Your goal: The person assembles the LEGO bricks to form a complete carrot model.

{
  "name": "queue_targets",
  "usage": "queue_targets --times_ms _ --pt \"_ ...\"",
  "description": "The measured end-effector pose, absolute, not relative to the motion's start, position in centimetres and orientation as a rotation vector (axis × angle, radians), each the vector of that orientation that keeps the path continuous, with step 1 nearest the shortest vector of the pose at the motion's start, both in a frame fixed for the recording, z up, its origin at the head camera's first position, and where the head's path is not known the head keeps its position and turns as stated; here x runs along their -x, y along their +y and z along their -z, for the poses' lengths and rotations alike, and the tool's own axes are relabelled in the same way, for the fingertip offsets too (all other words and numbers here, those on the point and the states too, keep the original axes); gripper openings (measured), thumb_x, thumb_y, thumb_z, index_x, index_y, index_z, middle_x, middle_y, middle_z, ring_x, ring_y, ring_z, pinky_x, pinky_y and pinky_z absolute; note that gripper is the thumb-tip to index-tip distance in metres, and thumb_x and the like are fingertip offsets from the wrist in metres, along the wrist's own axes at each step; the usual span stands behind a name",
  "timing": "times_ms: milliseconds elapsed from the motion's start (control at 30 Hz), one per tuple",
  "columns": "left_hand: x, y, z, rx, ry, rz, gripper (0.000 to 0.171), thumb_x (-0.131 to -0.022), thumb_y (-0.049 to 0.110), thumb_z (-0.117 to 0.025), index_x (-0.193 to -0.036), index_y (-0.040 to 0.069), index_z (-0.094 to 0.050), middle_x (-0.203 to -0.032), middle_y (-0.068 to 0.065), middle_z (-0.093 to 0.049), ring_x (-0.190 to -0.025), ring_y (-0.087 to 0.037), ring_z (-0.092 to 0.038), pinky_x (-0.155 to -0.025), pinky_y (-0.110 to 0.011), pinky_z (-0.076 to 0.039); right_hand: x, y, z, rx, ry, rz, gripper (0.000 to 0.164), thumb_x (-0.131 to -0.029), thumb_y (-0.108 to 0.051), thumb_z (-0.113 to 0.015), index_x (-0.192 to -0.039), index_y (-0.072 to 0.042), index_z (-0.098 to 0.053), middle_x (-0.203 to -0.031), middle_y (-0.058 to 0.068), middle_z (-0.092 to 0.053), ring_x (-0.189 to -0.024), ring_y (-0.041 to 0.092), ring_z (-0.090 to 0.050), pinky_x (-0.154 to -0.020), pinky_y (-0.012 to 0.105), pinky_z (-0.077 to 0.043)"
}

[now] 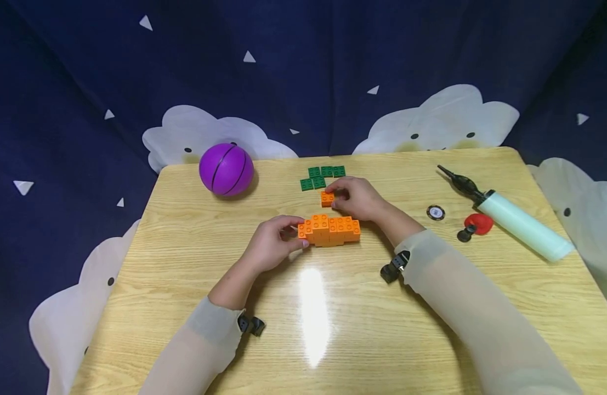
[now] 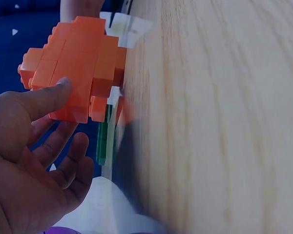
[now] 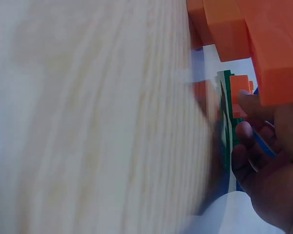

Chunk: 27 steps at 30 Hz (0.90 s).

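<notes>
The left hand (image 1: pixel 271 241) pinches the left end of the orange block build (image 1: pixel 329 236) at the desk (image 1: pixel 185 247); just beyond the build, the right hand (image 1: pixel 361 198) pinches a small orange brick (image 1: pixel 325 200) between thumb and fingers. Farther beyond the build lie green bricks (image 1: pixel 319 182), with a purple ball (image 1: pixel 226 170) beyond its left end

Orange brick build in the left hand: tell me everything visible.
The orange brick build looks like plastic: several joined bricks, stepped outline, round studs facing up. It runs sideways over the middle of the table. The left hand pinches its left end; whether its underside touches the table is unclear.
</notes>
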State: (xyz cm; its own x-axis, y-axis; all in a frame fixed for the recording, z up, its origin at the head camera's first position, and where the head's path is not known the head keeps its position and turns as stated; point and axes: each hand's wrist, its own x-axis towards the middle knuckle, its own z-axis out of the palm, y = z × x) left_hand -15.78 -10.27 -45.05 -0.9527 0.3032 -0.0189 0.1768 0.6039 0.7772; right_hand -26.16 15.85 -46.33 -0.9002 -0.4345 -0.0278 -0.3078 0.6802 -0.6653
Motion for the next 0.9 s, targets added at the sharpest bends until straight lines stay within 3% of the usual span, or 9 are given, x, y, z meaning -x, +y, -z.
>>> queue_targets --times_ms 467,900 --pt "16.1 -9.9 45.0 -0.392 2.679 -1.26 0.043 -0.087 0.024 -0.087 -0.128 0.019 -0.073 -0.119 0.003 -0.071 -0.104 -0.02 -0.064 -0.089 -0.041 -0.055 23.3 18.2 43.2 0.733 2.725 1.203 0.035 -0.094 -0.01 -0.075 -0.128 -0.018 -0.073 -0.125 0.0 -0.067 -0.091 0.018 -0.061 -0.073 0.037 -0.053" --pt "16.3 -9.6 45.2 -0.397 2.665 -1.274 0.044 -0.087 0.023 -0.087 -0.128 0.02 -0.072 -0.121 0.002 -0.071 -0.105 -0.021 -0.065 -0.091 -0.042 -0.055 20.3 19.1 40.7 0.748 2.711 1.207 0.04 -0.093 -0.014 -0.076 -0.132 -0.019 -0.071 -0.126 -0.005 -0.064 -0.095 0.016 -0.058 -0.081 0.038 -0.054"
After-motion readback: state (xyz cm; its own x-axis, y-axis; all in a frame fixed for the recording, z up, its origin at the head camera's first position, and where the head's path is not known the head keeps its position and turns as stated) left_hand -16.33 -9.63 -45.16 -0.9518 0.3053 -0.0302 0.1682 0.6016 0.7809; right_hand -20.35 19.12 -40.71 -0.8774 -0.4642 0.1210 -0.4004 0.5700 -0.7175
